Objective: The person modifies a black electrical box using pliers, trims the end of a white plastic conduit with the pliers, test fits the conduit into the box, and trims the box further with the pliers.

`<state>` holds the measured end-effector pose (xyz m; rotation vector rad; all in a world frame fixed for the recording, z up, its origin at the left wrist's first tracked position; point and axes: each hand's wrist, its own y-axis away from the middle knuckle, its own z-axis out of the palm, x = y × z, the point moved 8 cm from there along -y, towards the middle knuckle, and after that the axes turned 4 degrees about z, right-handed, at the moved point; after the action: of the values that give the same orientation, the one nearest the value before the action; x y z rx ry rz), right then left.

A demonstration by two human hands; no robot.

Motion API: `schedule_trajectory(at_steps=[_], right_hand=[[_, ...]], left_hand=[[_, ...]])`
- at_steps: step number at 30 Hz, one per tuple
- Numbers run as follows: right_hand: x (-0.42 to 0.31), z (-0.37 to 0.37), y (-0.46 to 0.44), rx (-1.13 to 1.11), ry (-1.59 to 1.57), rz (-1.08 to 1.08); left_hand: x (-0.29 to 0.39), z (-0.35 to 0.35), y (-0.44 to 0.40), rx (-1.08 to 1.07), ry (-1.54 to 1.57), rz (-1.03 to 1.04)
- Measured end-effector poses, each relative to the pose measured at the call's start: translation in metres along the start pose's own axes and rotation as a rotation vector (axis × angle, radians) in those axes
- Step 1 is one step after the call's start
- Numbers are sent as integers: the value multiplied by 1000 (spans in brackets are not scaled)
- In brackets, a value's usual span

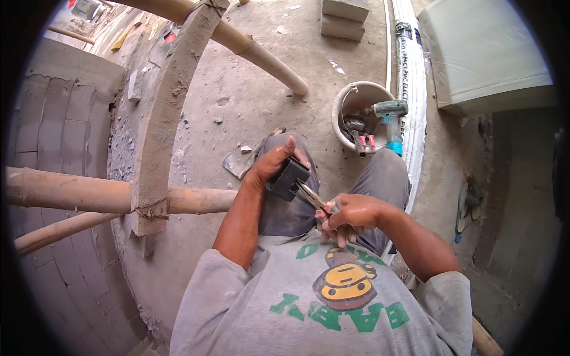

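My left hand (274, 165) is closed around a small black box (289, 178), which looks like plastic, above my left thigh. In my right hand (351, 215) is a pair of long-nose pliers (311, 196), its handles wrapped by my fingers. The jaws of the pliers reach the right side of the box and touch its edge. Whether they grip the box wall or poke into an opening is too small to tell. Both hands are in front of my grey shirt, over my lap.
At front right stands a bucket (339, 107) with a teal cordless drill (390, 117) and red-handled tools. White PVC pipes (417, 118) run along the right. Bamboo poles (77, 190) and a plank (157, 130) are at left. Concrete blocks (343, 26) lie ahead.
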<state>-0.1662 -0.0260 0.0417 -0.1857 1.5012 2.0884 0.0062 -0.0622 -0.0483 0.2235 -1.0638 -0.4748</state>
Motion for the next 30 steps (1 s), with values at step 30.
schedule_trajectory(at_steps=[30], right_hand=[[7, 36, -20, -119, -58, -184]], left_hand=[[12, 33, 2, -385, -221, 26]])
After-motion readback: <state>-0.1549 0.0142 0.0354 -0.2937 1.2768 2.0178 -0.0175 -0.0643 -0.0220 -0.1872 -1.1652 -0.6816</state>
